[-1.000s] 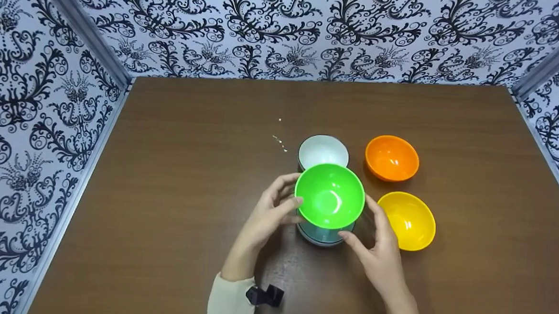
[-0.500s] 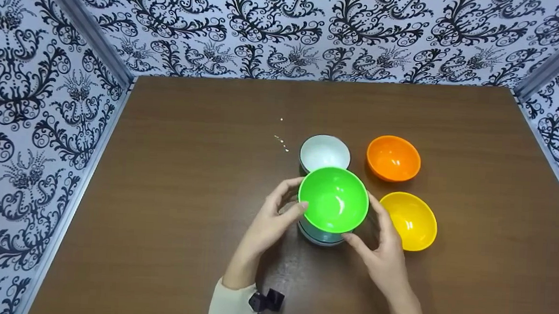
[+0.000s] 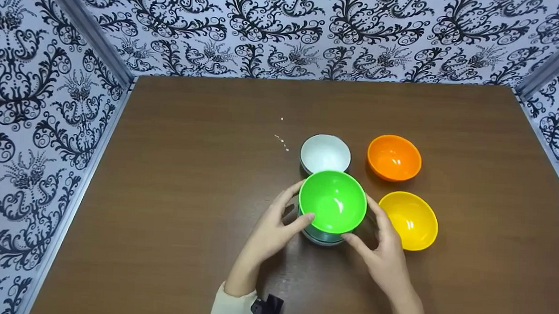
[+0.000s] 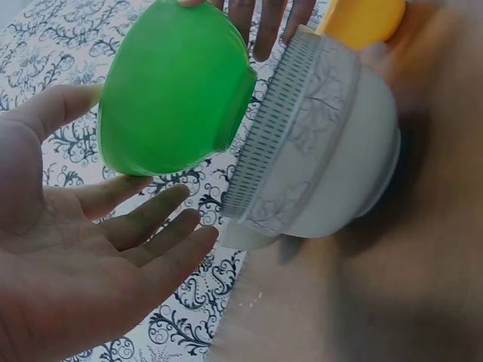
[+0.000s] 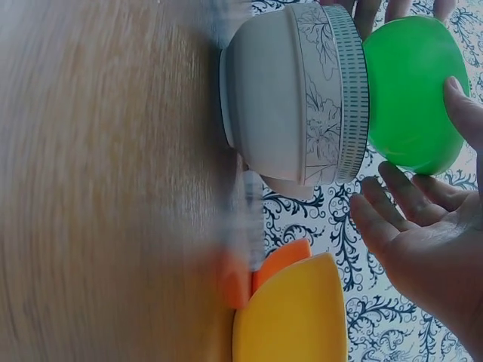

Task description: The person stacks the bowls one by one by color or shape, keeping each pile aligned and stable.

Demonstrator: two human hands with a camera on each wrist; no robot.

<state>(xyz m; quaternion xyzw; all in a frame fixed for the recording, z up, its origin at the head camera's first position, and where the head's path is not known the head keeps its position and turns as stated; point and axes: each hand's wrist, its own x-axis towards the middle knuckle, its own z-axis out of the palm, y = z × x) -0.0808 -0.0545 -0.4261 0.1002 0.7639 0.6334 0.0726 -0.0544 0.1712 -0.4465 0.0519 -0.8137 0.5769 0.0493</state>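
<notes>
A bright green bowl (image 3: pixel 333 201) (image 4: pixel 173 90) (image 5: pixel 411 90) hangs upright between both hands, its base at the rim of a grey-and-white patterned bowl (image 3: pixel 323 237) (image 4: pixel 317 143) (image 5: pixel 294 105) standing on the brown table (image 3: pixel 186 195). My left hand (image 3: pixel 296 203) (image 4: pixel 87 162) pinches the green bowl's left side, thumb on the rim and fingers under its outer wall. On the opposite side my right hand (image 3: pixel 363 223) (image 5: pixel 445 181) holds it the same way.
A white bowl (image 3: pixel 325 153) sits just behind the stack. An orange bowl (image 3: pixel 394 157) (image 5: pixel 275 264) and a yellow bowl (image 3: pixel 410 220) (image 5: pixel 294 317) stand to the right. Pale crumbs (image 3: pixel 280 138) lie behind left. Patterned walls (image 3: pixel 48 92) close three sides.
Both hands have brought the green bowl down and slightly toward me, closer onto the patterned bowl. The other bowls have not moved.
</notes>
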